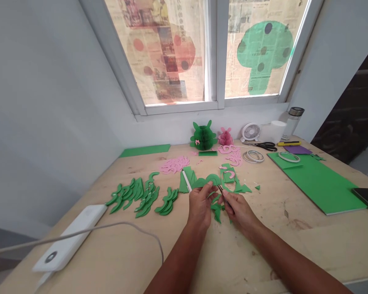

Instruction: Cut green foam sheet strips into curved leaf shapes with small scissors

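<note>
Pinched in my left hand [200, 202] is a green paper piece [214, 179] with a curved outline. My right hand [236, 206] grips dark scissors [221, 189], their narrow blades at the paper's right edge; most of the handles are hidden by the fingers. Green scraps [216, 214] lie beneath both hands. Just beyond my left hand, a white pen-like stick [187, 181] rests on folded green paper [184, 175]. Piles of curved green cut-outs [147, 198] lie to the left.
Pink cut-outs [175, 164] lie farther back, near a green paper figure [203, 136] and a pink one [225, 136]. Tape rolls [253, 156], black-handled scissors [266, 145] and a green sheet [322, 183] are to the right. A cable [119, 223] crosses a white power strip [73, 237] at left.
</note>
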A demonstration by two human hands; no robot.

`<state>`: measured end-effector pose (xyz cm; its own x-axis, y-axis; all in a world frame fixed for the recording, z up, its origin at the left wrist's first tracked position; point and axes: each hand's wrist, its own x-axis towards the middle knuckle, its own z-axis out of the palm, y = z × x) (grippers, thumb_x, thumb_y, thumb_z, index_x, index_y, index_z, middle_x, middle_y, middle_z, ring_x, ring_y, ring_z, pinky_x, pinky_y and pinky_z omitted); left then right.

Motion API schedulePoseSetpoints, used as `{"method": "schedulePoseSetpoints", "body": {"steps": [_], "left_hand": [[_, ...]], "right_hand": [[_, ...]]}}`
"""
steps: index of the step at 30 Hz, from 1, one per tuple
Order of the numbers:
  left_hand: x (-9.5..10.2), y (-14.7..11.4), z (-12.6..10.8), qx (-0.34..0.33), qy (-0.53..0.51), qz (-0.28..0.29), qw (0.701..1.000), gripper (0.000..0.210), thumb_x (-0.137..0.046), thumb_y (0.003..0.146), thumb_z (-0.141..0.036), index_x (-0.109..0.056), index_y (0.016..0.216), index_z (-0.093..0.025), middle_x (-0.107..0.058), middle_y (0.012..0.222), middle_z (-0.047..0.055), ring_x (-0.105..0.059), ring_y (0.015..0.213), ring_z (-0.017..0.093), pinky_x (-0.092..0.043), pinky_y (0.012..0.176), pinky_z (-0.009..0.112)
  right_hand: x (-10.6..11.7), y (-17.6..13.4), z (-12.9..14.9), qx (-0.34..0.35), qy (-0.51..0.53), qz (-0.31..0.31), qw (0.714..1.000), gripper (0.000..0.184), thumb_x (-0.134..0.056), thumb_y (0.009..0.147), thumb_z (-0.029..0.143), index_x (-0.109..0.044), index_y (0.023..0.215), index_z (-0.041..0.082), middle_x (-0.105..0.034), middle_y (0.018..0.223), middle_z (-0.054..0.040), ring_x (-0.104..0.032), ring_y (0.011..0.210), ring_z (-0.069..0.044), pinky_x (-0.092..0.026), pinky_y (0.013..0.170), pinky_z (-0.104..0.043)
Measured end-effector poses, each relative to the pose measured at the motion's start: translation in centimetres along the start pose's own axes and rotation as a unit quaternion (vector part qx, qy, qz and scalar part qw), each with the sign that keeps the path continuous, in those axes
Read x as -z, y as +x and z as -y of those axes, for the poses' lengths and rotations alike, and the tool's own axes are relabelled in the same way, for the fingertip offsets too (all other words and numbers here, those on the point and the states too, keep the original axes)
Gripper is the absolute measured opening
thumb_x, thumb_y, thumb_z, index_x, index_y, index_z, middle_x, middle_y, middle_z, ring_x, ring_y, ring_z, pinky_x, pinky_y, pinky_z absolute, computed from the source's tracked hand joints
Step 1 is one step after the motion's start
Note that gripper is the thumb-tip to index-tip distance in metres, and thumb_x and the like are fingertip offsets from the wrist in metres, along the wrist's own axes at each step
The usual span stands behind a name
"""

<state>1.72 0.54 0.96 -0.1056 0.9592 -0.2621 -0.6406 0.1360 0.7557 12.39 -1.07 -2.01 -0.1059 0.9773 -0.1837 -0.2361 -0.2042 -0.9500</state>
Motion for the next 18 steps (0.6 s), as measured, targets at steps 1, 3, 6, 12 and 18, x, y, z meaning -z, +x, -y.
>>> {"method": "schedulePoseSetpoints", "body": {"steps": [1, 3, 6, 12, 18], "left_hand": [[-0.1, -0.1, 0.0, 0.006, -0.003, 0.004, 1.0, 0.022, -0.074, 0.053, -0.027, -0.059, 0.058, -0.012, -0.061, 0.058, 0.003, -0.059, 0.058, 0.014, -0.044, 0.057, 0.024], [-0.2, -0.2, 0.1, 0.016, -0.007, 0.015, 1.0, 0.023, -0.074, 0.055, -0.029, -0.059, 0.057, -0.012, -0.061, 0.057, 0.004, -0.058, 0.056, 0.014, -0.043, 0.054, 0.024], [-0.4, -0.3, 0.3, 0.023, -0.003, 0.033, 0.999, 0.024, -0.074, 0.055, -0.03, -0.058, 0.055, -0.013, -0.06, 0.056, 0.004, -0.056, 0.052, 0.013, -0.041, 0.049, 0.024], [-0.3, -0.3, 0.8, 0.017, 0.005, 0.044, 0.999, 0.023, -0.075, 0.054, -0.028, -0.059, 0.054, -0.013, -0.06, 0.055, 0.002, -0.057, 0.053, 0.013, -0.045, 0.054, 0.025], [-0.4, -0.6, 1.2, 0.015, 0.003, 0.029, 0.999, 0.018, -0.077, 0.051, -0.023, -0.063, 0.055, -0.012, -0.061, 0.057, 0.002, -0.058, 0.059, 0.013, -0.049, 0.064, 0.026]], "right_hand": [[0.0, 0.0, 0.0, 0.002, 0.004, 0.0, 1.0, 0.049, -0.056, 0.068, 0.063, -0.057, 0.064, 0.015, -0.029, 0.034, 0.0098, -0.018, 0.031, -0.004, -0.01, 0.033, -0.02], [0.0, -0.2, 0.2, 0.007, 0.012, 0.001, 1.0, 0.047, -0.057, 0.07, 0.061, -0.057, 0.064, 0.015, -0.029, 0.035, 0.01, -0.017, 0.031, -0.004, -0.009, 0.034, -0.02], [-0.1, -0.4, 0.5, 0.008, 0.018, 0.002, 1.0, 0.046, -0.057, 0.07, 0.06, -0.056, 0.064, 0.015, -0.029, 0.036, 0.0095, -0.017, 0.032, -0.004, -0.008, 0.034, -0.02], [-0.2, -0.4, 0.8, 0.017, 0.028, -0.004, 0.999, 0.046, -0.058, 0.069, 0.06, -0.054, 0.062, 0.015, -0.03, 0.037, 0.0095, -0.016, 0.033, -0.004, -0.01, 0.033, -0.02], [-0.3, -0.4, 1.0, 0.032, 0.031, -0.023, 0.999, 0.047, -0.058, 0.069, 0.06, -0.044, 0.052, 0.018, -0.029, 0.037, 0.0093, -0.016, 0.033, -0.004, -0.01, 0.033, -0.019]]}}
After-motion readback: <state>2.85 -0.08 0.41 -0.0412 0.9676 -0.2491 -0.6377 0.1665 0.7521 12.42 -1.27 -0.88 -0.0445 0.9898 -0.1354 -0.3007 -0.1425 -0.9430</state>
